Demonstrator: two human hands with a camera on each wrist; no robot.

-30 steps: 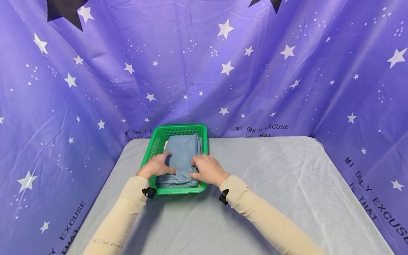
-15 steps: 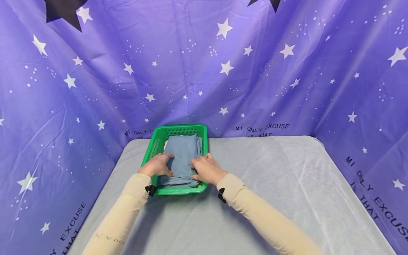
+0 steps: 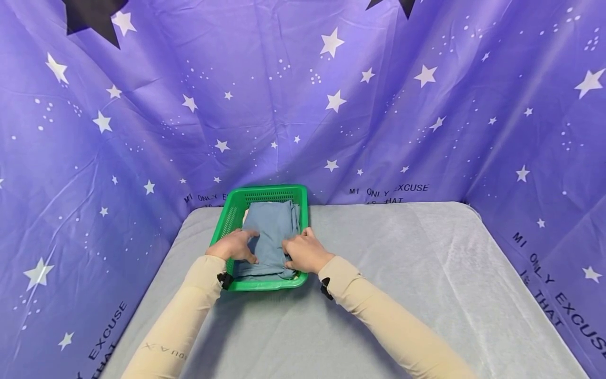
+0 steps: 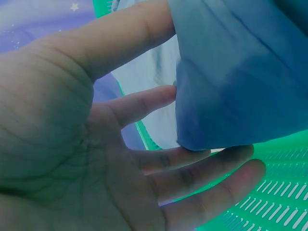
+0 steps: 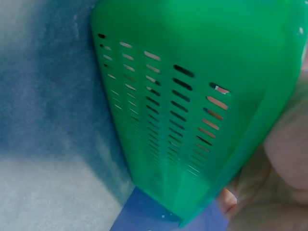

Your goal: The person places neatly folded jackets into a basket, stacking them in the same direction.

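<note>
A folded blue cloth (image 3: 271, 223), probably a garment, lies in a green plastic basket (image 3: 304, 210) with slotted walls. My left hand (image 3: 233, 246) reaches over the basket's left side, fingers spread and fairly straight against the cloth's left edge. In the left wrist view, the cloth (image 4: 240, 91) hangs over the tips of the thumb (image 4: 125, 36) and index finger. On the opposite side, my right hand (image 3: 307, 253) has curled fingers at the cloth's right edge, with the thumb near its front. The basket wall (image 5: 163, 110) hides those fingertips in the right wrist view.
The basket stands toward the back left of a table with a grey cover (image 3: 402, 279). Just behind it hangs a purple star-patterned curtain (image 3: 303, 105), which also encloses both sides. Pale fabric (image 4: 159, 72) shows beneath the blue cloth.
The bunched front of the blue cloth now lies flatter. My left hand has shifted slightly right and changed its finger spread. My right hand and wrist have edged slightly left.
</note>
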